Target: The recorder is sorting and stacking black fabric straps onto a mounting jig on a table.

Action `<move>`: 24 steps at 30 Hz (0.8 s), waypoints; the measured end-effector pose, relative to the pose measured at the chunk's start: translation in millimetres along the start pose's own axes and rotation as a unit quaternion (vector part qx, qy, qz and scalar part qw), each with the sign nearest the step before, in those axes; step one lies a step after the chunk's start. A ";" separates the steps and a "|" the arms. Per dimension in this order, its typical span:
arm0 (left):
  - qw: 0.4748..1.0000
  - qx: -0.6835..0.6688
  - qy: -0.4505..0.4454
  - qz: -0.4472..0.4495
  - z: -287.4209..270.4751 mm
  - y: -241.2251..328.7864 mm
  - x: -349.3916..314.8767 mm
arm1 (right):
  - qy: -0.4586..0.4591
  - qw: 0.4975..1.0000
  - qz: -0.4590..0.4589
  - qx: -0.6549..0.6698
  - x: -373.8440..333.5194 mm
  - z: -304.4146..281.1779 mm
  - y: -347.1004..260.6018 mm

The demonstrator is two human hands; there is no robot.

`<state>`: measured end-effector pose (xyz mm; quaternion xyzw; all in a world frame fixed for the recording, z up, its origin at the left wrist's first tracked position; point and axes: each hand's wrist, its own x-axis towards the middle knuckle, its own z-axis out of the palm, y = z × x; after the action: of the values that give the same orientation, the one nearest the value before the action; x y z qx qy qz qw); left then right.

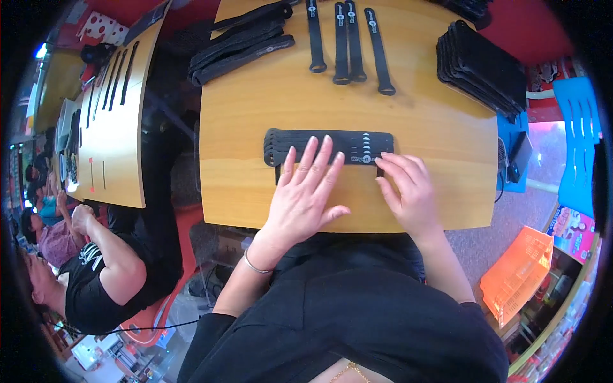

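Note:
A row of black straps (319,140) lies overlapped on the table in front of me, their rounded ends fanned at the left and white marks lined up towards the right. My left hand (306,191) is spread flat, its fingertips resting on the lower edge of the straps. At their right end is my right hand (408,188), with fingers bent and thumb apart from the forefinger. A small dark tab (380,171) shows between that thumb and forefinger. Another dark tab (278,175) sticks out below the straps, left of my left hand.
Several single straps (341,48) lie at the table's far side. Folded black straps (242,51) are piled far left, and a thick black stack (479,67) sits far right. An orange basket (517,274) stands right of me. A person (108,268) sits at another table (118,140) on the left.

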<state>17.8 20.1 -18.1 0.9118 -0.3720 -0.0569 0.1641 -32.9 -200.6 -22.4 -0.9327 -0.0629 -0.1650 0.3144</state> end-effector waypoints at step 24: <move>0.980 -0.156 0.124 0.027 -11.1 14.5 9.9 | 0.014 0.979 0.096 -0.177 197.2 27.1 78.0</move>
<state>17.8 6.3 -2.5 0.8647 -0.3594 0.0036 0.3508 176.6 -243.4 -18.4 -0.9729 0.0616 -0.1551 0.1597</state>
